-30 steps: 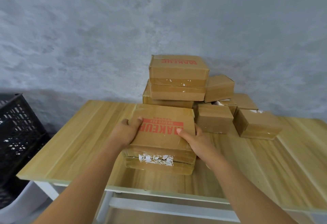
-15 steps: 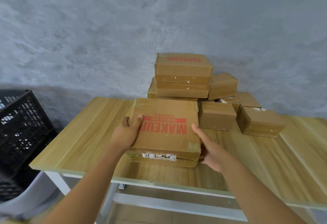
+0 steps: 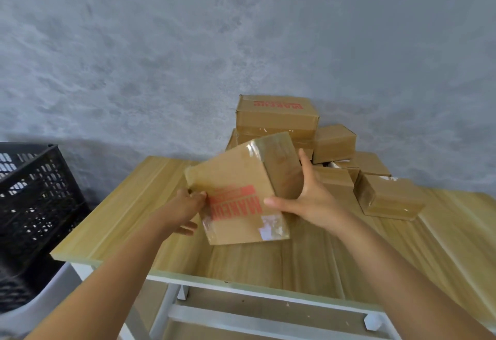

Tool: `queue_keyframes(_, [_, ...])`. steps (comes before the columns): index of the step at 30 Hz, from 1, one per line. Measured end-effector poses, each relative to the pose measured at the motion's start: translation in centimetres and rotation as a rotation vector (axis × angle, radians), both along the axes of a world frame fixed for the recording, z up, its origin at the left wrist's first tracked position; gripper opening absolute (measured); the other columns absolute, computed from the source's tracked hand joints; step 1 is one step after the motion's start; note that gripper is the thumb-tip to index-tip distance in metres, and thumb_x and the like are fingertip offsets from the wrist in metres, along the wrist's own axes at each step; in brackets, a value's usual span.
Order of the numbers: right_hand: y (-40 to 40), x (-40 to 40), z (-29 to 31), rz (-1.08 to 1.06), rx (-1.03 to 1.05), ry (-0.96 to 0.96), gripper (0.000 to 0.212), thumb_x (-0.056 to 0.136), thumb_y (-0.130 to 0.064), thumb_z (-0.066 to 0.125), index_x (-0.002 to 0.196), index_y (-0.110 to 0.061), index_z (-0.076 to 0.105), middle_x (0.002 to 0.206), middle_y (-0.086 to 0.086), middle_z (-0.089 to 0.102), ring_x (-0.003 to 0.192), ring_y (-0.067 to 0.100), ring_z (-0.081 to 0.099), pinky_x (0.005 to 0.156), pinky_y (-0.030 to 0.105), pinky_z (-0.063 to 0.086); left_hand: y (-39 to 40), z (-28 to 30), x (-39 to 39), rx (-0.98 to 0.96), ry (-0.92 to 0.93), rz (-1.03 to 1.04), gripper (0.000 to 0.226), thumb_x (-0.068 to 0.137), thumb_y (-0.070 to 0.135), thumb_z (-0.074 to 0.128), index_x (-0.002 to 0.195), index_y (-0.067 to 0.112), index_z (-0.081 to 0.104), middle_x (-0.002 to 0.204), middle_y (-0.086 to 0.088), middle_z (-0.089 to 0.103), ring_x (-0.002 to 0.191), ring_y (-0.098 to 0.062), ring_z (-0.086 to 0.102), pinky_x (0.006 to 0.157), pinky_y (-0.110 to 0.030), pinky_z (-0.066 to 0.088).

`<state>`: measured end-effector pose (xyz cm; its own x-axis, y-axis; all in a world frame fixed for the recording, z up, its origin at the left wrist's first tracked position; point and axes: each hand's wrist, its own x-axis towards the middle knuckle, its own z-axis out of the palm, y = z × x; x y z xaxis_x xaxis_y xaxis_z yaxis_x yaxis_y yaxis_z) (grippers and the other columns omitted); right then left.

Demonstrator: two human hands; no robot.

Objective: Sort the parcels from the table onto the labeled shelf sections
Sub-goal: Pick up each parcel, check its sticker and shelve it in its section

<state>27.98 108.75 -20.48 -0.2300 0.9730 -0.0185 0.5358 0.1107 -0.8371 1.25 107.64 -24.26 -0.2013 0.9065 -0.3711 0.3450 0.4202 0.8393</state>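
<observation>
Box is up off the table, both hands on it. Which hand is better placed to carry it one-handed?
Probably the right hand: its fingers spread across the side face of the held parcel with the thumb on the printed face. The left hand only pinches the left edge.

This looks like a plain storage or packing room. A bare grey plastered wall (image 3: 188,44) stands behind a wooden table (image 3: 128,205) with white legs. Taped cardboard boxes (image 3: 276,117) with red print are stacked at the table's far right. A black plastic crate (image 3: 35,192) stands to the left.
</observation>
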Motion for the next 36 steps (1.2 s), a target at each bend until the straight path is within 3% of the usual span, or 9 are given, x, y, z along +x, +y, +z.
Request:
queue_keyframes(3, [-1.2,0.0,-0.1,0.046,0.052,-0.050,0.151,0.045,-0.068,0.083,0.150,-0.047,-0.023,0.164,-0.016,-0.005,0.152,0.013,0.006,0.120,0.047,0.020,-1.3,1.1,-0.6,-0.078,-0.234,-0.024,0.055,0.099,0.059,0.035,0.130,0.014,0.042,0.119,-0.024,0.055,0.081,-0.038,0.071,0.067,-0.041,0.062])
queue_keyframes(8, [-1.4,-0.5,-1.3,0.103,0.070,0.007,0.143,0.054,-0.057,0.087,0.155,-0.042,-0.013,0.157,-0.021,0.006,0.145,0.003,0.014,0.119,0.036,0.021,-2.4,2.2,-1.3,-0.189,-0.630,0.046,0.099,0.077,0.082,0.041,0.154,0.023,0.020,0.143,-0.034,0.039,0.097,-0.052,0.067,0.071,-0.054,0.061])
queue_keyframes(13, [-1.2,-1.3,-1.6,0.129,0.030,0.294,0.074,0.080,-0.044,0.075,0.139,-0.041,0.030,0.132,-0.022,0.054,0.108,-0.012,0.057,0.089,0.017,0.047,-2.5,2.7,-0.7,-0.222,-0.612,0.061,0.091,0.083,0.079,0.045,0.142,0.011,0.036,0.128,-0.031,0.054,0.098,-0.053,0.066,0.078,-0.054,0.059])
queue_keyframes(17, [-1.2,-1.6,-1.0,0.078,0.051,0.434,0.027,0.096,-0.037,0.057,0.120,-0.028,0.049,0.114,-0.017,0.067,0.097,-0.011,0.064,0.077,0.008,0.049,-3.1,3.3,-0.9,-0.186,-0.736,0.050,0.066,0.093,0.052,0.052,0.137,0.003,0.040,0.125,-0.033,0.051,0.102,-0.057,0.063,0.077,-0.059,0.058])
queue_keyframes(23, [-1.1,-2.2,-1.3,0.212,0.175,0.140,0.022,0.100,-0.042,0.050,0.112,-0.037,0.067,0.116,-0.021,0.066,0.107,-0.006,0.060,0.091,0.019,0.045,-3.5,1.6,-1.3,-0.065,-0.520,0.067,0.030,0.104,0.008,0.043,0.131,0.000,0.055,0.111,-0.020,0.065,0.077,-0.029,0.071,0.063,-0.039,0.062])
queue_keyframes(26, [-1.6,-3.4,-2.2,0.306,0.209,0.038,0.029,0.101,-0.041,0.050,0.128,-0.046,0.058,0.136,-0.030,0.051,0.124,-0.014,0.045,0.105,0.018,0.037,-3.6,0.8,-1.3,-0.051,-0.441,0.090,0.037,0.099,0.035,0.056,0.127,0.009,0.060,0.114,-0.018,0.068,0.088,-0.032,0.072,0.077,-0.047,0.061])
queue_keyframes(31, [-2.6,-5.9,-3.9,0.395,0.277,-0.050,0.039,0.102,-0.048,0.043,0.141,-0.049,0.045,0.151,-0.031,0.034,0.141,-0.008,0.023,0.116,0.025,0.020,-3.9,1.0,-1.3,-0.127,-0.296,-0.053,0.094,0.055,0.092,0.061,0.130,0.036,0.052,0.132,-0.009,0.056,0.126,-0.034,0.053,0.104,-0.061,0.042])
queue_keyframes(33, [-2.5,-6.0,-3.8,0.426,0.280,-0.052,0.037,0.101,-0.047,0.048,0.137,-0.048,0.052,0.149,-0.030,0.039,0.139,-0.008,0.028,0.115,0.025,0.023,-3.9,0.7,-1.8,-0.155,-0.296,-0.084,0.109,0.044,0.089,0.068,0.137,0.037,0.046,0.138,-0.009,0.052,0.131,-0.034,0.049,0.103,-0.062,0.042])
queue_keyframes(36, [-1.7,-5.3,-3.8,0.368,0.257,-0.059,0.030,0.099,-0.039,0.056,0.128,-0.038,0.063,0.140,-0.022,0.052,0.132,-0.004,0.039,0.111,0.025,0.031,-4.1,0.2,-2.3,-0.137,-0.402,-0.036,0.100,0.041,0.069,0.082,0.129,0.030,0.055,0.127,-0.013,0.062,0.111,-0.036,0.065,0.091,-0.058,0.054])
